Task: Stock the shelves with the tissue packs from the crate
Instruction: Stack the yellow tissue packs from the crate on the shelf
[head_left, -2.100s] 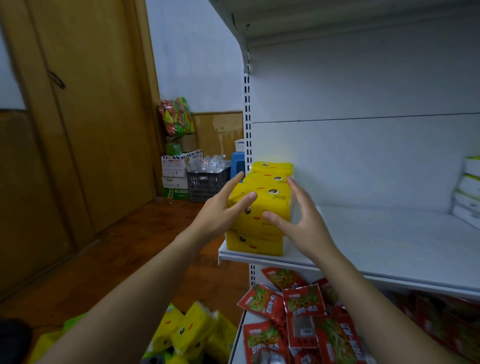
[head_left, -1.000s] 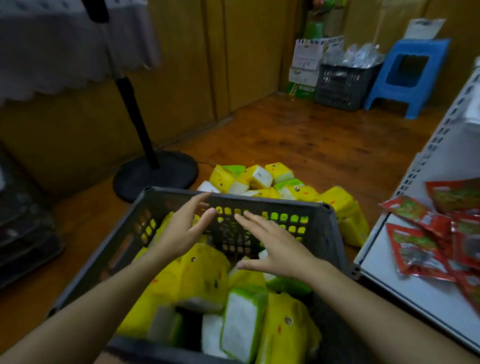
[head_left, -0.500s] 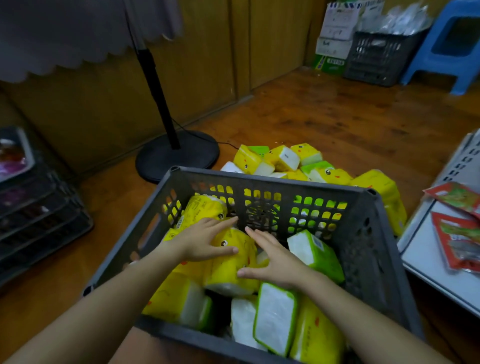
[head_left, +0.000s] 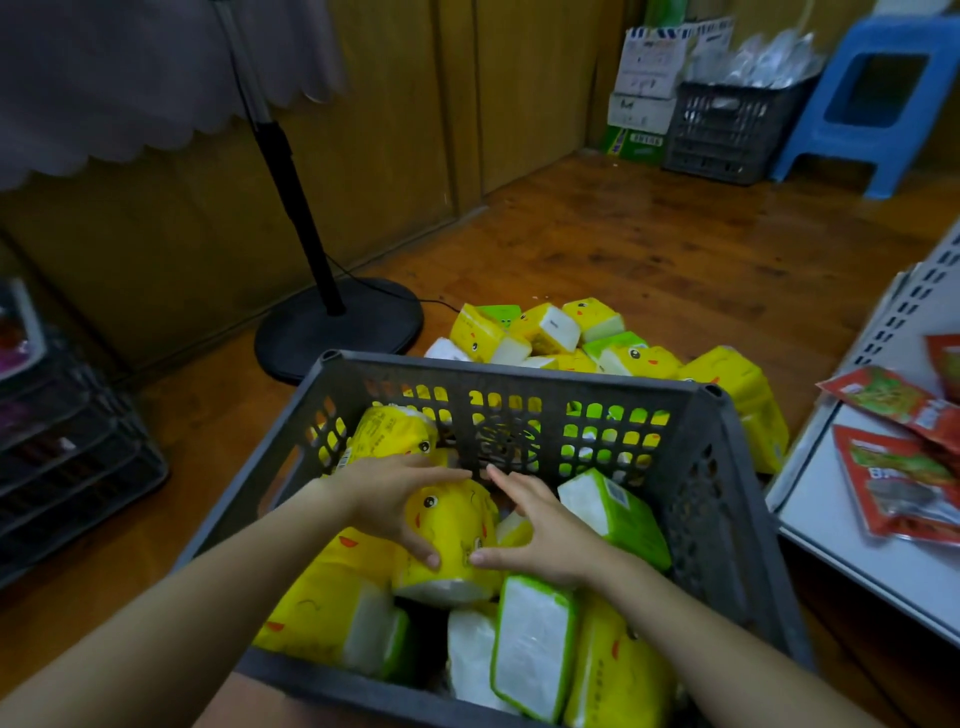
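Where one crate (head_left: 519, 371) sits, fingers (head_left: 441, 474) of left hand (head_left: 384, 499), right hand (head_left: 540, 530) clasp one pack (head_left: 457, 525).

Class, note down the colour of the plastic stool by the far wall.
Blue. The stool shows best in the head view, upper right.

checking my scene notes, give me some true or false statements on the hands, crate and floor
1. The left hand and right hand both hold one yellow pack in the crate. True.
2. That pack is the only one in the crate. False: other packs lie around it.
3. A floor pile of packs lies behind the crate. True.
4. The stool is red. False: it is blue.
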